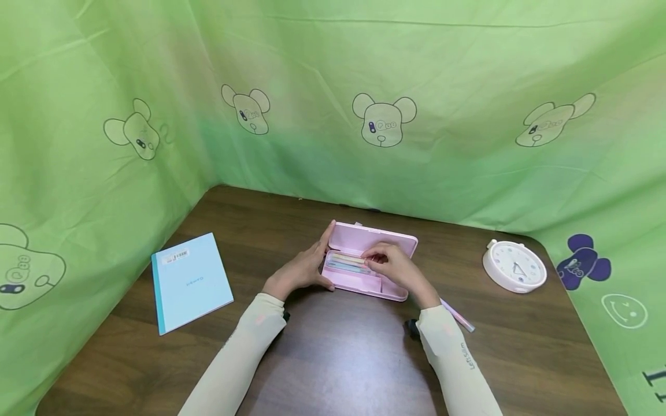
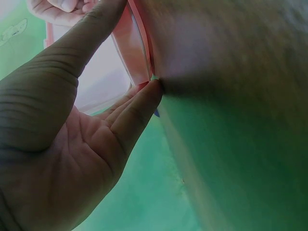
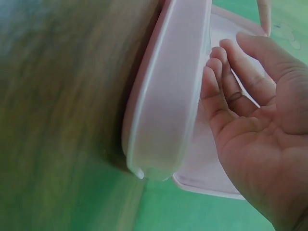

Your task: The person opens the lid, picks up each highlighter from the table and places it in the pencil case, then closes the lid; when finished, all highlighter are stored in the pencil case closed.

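A pink pencil case (image 1: 359, 282) lies on the table with its lid (image 1: 373, 237) raised at the back. Several pastel pens (image 1: 346, 263) lie side by side inside it. My left hand (image 1: 303, 267) holds the case's left end, thumb by the front corner and fingers along the lid side. The left wrist view shows that hand (image 2: 77, 130) straddling the case's end. Over the pens reaches my right hand (image 1: 396, 267), fingers bent. In the right wrist view, nothing shows between the thumb and fingers of that hand (image 3: 262, 101); the case wall hides the pens.
A pastel pen (image 1: 459, 316) lies on the table beside my right forearm. To the right stands a white round clock (image 1: 515, 267). A light blue notebook (image 1: 192, 283) lies at the left. Green printed curtains (image 1: 322, 144) hang behind the brown table (image 1: 343, 358).
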Tool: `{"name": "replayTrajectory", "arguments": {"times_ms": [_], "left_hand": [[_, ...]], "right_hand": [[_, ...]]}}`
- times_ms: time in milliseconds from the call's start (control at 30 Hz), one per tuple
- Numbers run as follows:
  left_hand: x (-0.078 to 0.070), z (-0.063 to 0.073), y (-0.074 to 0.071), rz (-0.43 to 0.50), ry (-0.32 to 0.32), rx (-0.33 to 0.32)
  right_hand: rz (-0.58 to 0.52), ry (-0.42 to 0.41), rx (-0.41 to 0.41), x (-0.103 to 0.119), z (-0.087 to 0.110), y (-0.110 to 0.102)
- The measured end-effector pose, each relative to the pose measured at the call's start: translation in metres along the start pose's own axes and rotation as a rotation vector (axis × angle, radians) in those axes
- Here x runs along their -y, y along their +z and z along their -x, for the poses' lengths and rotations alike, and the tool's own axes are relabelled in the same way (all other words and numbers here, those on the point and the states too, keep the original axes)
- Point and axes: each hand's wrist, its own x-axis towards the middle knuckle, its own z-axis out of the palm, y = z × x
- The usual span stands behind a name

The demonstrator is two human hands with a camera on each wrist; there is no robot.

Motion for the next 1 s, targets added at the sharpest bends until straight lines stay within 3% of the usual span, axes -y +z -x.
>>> {"name": "replayTrajectory", "arguments": {"times_ms": [133, 167, 300, 333, 400, 533, 667, 800, 933, 1000], "left_hand": [[-0.005, 0.003, -0.003, 0.006, -0.002, -0.005], [0.0, 0.001, 0.0, 0.022, 0.001, -0.009], [-0.032, 0.013, -0.015, 0.034, -0.042, 0.026], [-0.031, 0.012, -0.015, 0.036, -0.038, 0.027], [-0.043, 0.017, -0.021, 0.037, -0.056, 0.046], [-0.006, 0.001, -0.004, 0.041, -0.025, 0.022], [0.019, -0.01, 0.008, 0.037, -0.005, 0.007], [0.006, -0.004, 0.003, 0.035, 0.003, 0.006], [-0.026, 0.011, -0.014, 0.061, 0.007, 0.013], [-0.023, 0.011, -0.013, 0.048, 0.026, 0.007]], "right_hand": [[-0.003, -0.003, -0.009, -0.002, 0.003, -0.002], [-0.008, -0.006, -0.012, -0.003, 0.004, -0.003], [-0.014, -0.001, -0.039, -0.008, 0.014, -0.009], [-0.005, 0.003, -0.048, -0.01, 0.017, -0.011], [0.006, 0.018, -0.062, -0.012, 0.024, -0.016], [0.023, 0.045, -0.076, -0.017, 0.039, -0.025], [0.058, 0.063, -0.094, -0.024, 0.056, -0.036], [0.061, 0.121, -0.099, -0.031, 0.073, -0.045], [0.046, 0.19, -0.098, -0.037, 0.089, -0.055], [0.063, 0.188, -0.102, -0.039, 0.095, -0.059]]}}
